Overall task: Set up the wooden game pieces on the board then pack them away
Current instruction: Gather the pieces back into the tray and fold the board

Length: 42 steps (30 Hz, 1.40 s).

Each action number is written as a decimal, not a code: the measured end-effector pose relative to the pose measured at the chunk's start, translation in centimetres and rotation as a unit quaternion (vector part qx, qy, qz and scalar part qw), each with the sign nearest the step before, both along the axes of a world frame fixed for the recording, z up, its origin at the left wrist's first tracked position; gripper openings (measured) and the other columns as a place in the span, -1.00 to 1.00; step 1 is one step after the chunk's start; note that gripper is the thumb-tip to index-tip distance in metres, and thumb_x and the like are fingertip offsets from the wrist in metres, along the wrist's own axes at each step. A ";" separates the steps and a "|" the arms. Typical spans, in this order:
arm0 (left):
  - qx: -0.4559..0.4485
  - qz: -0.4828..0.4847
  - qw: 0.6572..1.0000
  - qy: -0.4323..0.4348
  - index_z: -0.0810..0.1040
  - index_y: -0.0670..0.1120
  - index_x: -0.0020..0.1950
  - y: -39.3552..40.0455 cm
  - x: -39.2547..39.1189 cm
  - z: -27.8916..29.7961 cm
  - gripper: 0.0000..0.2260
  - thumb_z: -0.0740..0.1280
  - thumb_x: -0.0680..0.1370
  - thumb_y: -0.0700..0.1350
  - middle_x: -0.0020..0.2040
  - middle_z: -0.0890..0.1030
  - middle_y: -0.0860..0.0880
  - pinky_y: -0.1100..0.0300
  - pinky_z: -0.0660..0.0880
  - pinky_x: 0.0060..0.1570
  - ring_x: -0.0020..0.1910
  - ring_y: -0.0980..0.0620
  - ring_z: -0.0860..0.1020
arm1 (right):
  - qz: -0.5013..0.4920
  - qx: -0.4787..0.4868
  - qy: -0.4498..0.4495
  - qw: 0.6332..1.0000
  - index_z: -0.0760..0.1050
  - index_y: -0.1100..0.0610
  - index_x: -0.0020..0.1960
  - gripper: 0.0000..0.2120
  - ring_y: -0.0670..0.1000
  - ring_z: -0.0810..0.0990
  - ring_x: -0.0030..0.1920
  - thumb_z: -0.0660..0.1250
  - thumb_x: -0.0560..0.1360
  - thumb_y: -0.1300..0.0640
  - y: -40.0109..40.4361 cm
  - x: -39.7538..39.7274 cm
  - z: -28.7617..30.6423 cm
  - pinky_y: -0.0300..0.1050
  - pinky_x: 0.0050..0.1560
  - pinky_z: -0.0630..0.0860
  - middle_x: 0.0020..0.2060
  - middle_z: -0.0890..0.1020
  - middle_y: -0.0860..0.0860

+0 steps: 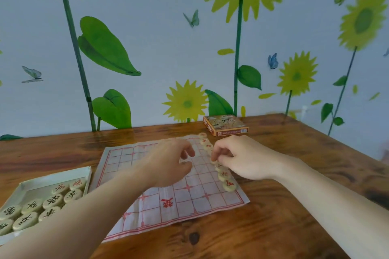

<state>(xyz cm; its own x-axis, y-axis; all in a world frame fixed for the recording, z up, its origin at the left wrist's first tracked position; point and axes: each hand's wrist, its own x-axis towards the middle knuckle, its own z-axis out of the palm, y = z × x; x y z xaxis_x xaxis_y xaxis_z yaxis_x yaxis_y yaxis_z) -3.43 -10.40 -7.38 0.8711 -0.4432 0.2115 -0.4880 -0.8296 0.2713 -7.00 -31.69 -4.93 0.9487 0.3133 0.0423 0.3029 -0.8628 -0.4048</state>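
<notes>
Only one red row lines the board's (168, 191) right edge as the right hand (237, 157) pinches a piece (214, 162), left hand (168, 164) loosely curled, many pieces (31, 206) still boxed.

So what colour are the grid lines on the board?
Red, on a pale sheet: the board shows best in the head view.

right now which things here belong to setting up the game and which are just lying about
Part of the job:
- paper board
- row of pieces along its right edge
- tray of pieces
- left hand
- right hand, at the row

Lying about:
- printed box
- wooden table
</notes>
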 end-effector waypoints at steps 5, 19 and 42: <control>0.030 -0.007 1.000 0.001 0.57 0.12 0.20 -1.2 0.9 -1.3 -0.81 0.33 0.59 -0.02 0.10 0.56 0.15 0.30 0.42 0.03 0.06 0.16 0.50 | -0.013 0.000 0.000 1.000 0.52 -0.05 -0.15 -0.81 -0.06 0.55 -0.26 0.46 0.51 -0.11 -1.7 -1.2 -0.2 -0.13 -0.26 0.43 -0.30 0.58 -0.11; -0.054 -0.150 0.987 -0.026 0.64 0.02 0.03 -5.9 1.5 -0.5 -0.86 0.41 0.55 -0.21 -0.03 0.65 0.16 0.20 0.50 -0.05 -0.10 0.14 0.58 | -0.074 0.054 -0.055 0.994 0.54 -0.01 -0.17 -0.83 -0.18 0.57 -0.25 0.53 0.42 0.02 -1.3 -1.6 -1.2 -0.34 -0.33 0.35 -0.26 0.63 -0.12; -0.053 -0.142 0.988 -0.026 0.61 0.17 0.14 -0.6 1.8 1.5 -0.83 0.42 0.56 -0.02 -0.02 0.64 0.16 0.12 0.57 -0.04 -0.10 0.14 0.62 | -0.054 0.087 -0.090 0.991 0.60 -0.05 0.02 -0.83 -0.13 0.62 -0.18 0.52 0.47 -0.03 1.3 -0.3 0.0 -0.22 -0.23 0.53 -0.17 0.67 -0.11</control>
